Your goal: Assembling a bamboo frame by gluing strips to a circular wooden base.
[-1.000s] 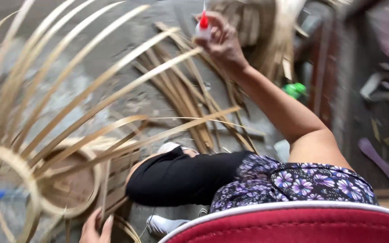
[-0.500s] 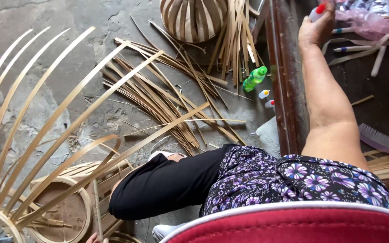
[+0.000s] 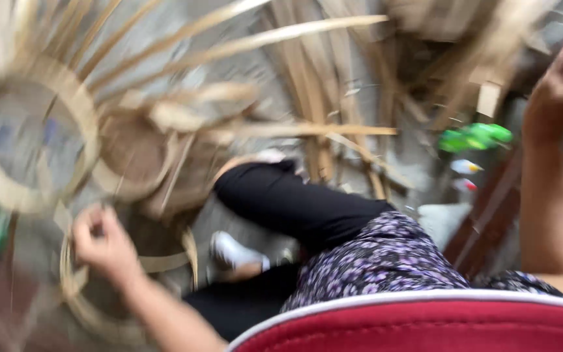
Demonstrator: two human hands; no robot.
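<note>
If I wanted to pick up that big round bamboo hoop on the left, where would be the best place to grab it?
Probably by the bare rim of the bamboo hoop, on its right side, coming from above with fingers wrapped around the flat band. The ring looks open in the middle, so a hand can hook through. The top bristles with long bamboo strips. The picture is blurred, so details are uncertain.

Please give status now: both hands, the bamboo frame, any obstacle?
Left hand grips bamboo ring low on frame. Right hand raised, blurred, contents unclear. Loose strips and green bottle lie on floor ahead.
</note>
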